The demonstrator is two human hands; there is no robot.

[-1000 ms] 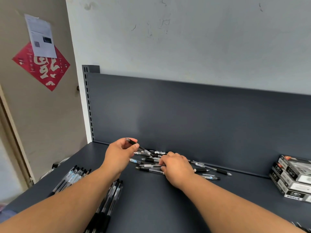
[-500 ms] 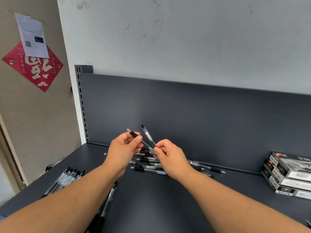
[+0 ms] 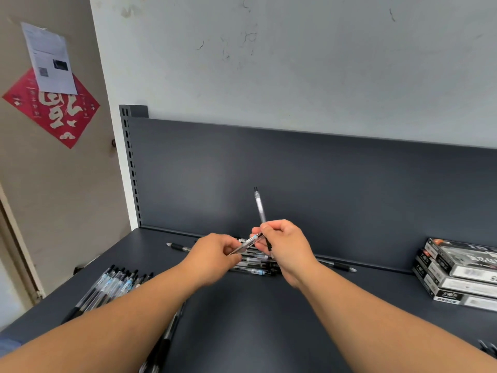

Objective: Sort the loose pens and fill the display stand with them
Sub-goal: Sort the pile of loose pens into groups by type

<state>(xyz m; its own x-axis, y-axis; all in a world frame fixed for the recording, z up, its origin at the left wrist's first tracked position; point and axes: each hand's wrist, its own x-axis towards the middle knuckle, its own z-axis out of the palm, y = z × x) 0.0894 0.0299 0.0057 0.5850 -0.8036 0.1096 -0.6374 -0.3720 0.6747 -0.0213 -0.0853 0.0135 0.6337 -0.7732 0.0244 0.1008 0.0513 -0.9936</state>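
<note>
Mid-sort: left hand point(image 3: 215, 254) pinches 1 angled pen point(image 3: 247, 244); right hand point(image 3: 285, 246) grips 1 upright pen point(image 3: 260, 208). 1 sorted row point(image 3: 115, 284) laid out at left, loose pile point(image 3: 255, 266) unsorted, display stand not in view.

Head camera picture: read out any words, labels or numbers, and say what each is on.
"福", large, hung upside down: red diamond poster; its small print is unreadable.
White sheet: print and code too small.
Boxes: print blurred.
Pens: labels too small.
</note>
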